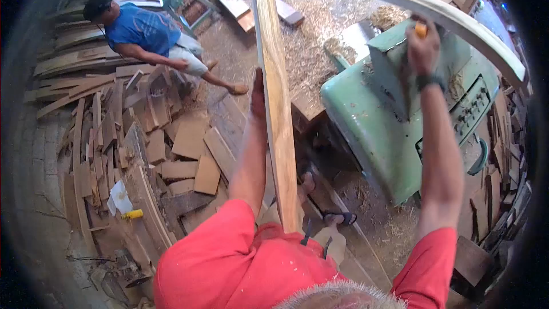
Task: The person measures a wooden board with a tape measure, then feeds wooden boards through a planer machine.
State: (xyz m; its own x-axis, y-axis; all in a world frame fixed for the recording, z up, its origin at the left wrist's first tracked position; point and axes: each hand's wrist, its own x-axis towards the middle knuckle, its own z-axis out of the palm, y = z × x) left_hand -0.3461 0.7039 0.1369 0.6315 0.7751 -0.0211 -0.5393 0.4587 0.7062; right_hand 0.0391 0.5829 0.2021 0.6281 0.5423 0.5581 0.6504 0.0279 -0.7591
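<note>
A long wooden board [273,97] runs from the top of the view down to my red shirt, its lower end near my body. My left hand [258,94] is against the board's left edge, gripping it; some fingers are hidden behind the wood. Over the green machine [366,114] my right hand [424,51] is closed around a small orange object [421,29], whose kind I cannot make out. A dark band is around the right wrist. Just beyond that hand a pale curved piece of wood [457,23] arcs across the machine's far side.
Another person [146,31] in a blue shirt walks at the upper left. Wood offcuts [191,134] are heaped on the left, near a yellow cylinder [132,214]. Shavings [309,34] cover the floor beyond the machine. More timber [497,177] lies at the right.
</note>
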